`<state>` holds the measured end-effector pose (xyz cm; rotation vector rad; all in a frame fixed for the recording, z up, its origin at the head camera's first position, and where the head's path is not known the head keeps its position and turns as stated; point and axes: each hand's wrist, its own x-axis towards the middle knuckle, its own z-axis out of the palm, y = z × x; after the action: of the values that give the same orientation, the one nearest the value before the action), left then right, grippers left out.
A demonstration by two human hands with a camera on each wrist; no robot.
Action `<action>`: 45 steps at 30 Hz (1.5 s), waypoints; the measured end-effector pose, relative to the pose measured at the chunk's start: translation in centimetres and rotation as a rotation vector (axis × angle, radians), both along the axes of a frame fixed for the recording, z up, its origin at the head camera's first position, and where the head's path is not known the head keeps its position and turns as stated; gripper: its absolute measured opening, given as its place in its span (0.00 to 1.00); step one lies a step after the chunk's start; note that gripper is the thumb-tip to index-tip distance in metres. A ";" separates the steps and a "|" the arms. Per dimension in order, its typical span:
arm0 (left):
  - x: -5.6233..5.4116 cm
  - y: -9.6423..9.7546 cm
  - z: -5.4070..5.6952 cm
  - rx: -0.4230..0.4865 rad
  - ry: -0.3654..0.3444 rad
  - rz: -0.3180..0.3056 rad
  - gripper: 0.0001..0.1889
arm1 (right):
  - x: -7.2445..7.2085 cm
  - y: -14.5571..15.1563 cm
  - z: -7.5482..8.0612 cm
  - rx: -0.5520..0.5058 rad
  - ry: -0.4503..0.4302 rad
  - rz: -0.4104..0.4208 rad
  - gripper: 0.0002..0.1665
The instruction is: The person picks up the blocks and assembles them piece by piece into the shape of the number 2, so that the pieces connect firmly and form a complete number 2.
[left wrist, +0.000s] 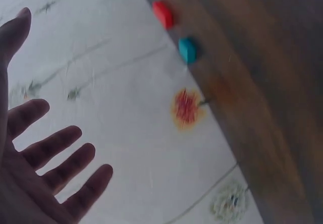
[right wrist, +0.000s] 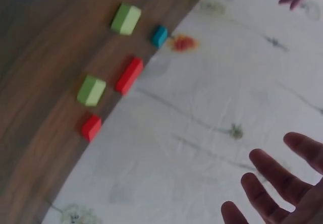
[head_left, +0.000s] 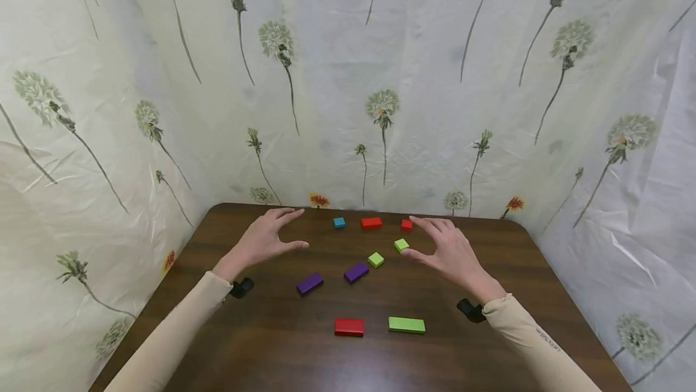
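Observation:
My left hand (head_left: 266,238) is held above the left part of the table, thumb and fingers spread and nothing between them. Over the right part is my right hand (head_left: 448,253), likewise spread and holding nothing. In the head view its fingertips appear beside a small red block (head_left: 406,224) and a small lime block (head_left: 401,245). Between the hands lie a second lime block (head_left: 376,260), a purple block (head_left: 356,272), a small blue block (head_left: 339,223) and a longer red block (head_left: 371,223). Another purple block (head_left: 310,284) lies nearer my left wrist.
Closer to me lie a red block (head_left: 349,327) and a long green block (head_left: 406,325). The dark wooden table (head_left: 261,343) ends at the back against a pale curtain (head_left: 337,66) printed with dandelions, which also hangs along both sides. A dark strap piece (head_left: 470,310) sits at my right wrist.

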<state>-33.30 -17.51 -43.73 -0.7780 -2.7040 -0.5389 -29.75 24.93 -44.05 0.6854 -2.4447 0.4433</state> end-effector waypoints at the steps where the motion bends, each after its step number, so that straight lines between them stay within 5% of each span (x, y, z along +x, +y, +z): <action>1: 0.3 0.3 -0.4 0.002 0.011 -0.020 0.42 | 0.2 -0.3 -0.3 -0.005 0.009 0.016 0.44; 11: 3.2 3.0 -3.9 0.019 0.115 -0.212 0.28 | 2.2 -3.2 -3.9 0.031 -0.068 0.121 0.35; 33: 6.4 5.6 -7.7 -0.010 -0.042 -0.375 0.21 | 4.7 -6.1 -6.9 0.152 -0.255 0.160 0.37; 45: 8.2 7.6 -9.2 -0.085 -0.144 -0.380 0.22 | 5.7 -8.1 -8.7 0.262 -0.278 0.248 0.34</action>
<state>-25.14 -9.90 -52.98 -1.3392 -2.7325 -0.5838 -24.07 16.79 -52.71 1.1113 -2.7198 0.3333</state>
